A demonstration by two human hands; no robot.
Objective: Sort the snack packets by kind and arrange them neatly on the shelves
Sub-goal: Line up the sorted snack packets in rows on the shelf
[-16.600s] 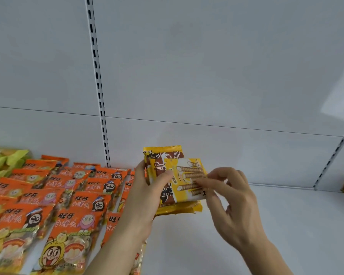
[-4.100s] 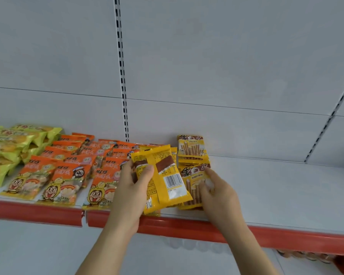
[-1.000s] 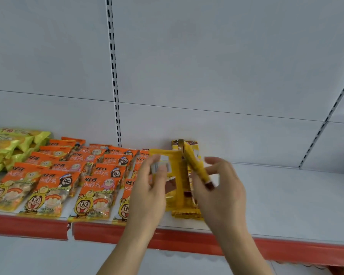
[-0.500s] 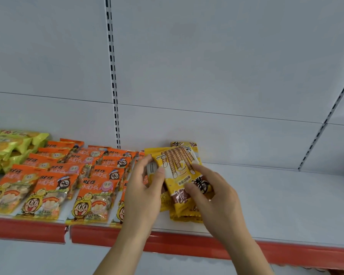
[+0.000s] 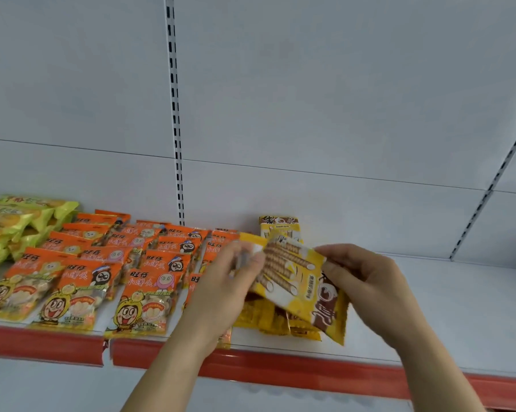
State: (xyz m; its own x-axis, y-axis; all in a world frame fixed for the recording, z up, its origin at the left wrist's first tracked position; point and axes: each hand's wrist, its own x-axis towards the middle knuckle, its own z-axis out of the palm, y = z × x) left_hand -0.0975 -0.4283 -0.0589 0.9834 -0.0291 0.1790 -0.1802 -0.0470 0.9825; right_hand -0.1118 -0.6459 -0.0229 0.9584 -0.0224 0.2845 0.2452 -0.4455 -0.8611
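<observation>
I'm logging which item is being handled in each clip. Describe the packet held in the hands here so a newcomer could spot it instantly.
Find the white shelf with the red front edge, then the right end of its stock, past the orange packets. The held packet, yellow and brown with wafer rolls pictured, is pinched by the left hand and right hand. Unlike the yellow stack beneath, it is tilted.

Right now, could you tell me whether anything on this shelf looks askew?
Yes: the yellow packet held by both hands lies diagonally over the yellow pile, while the orange packets sit in straight rows.
</observation>
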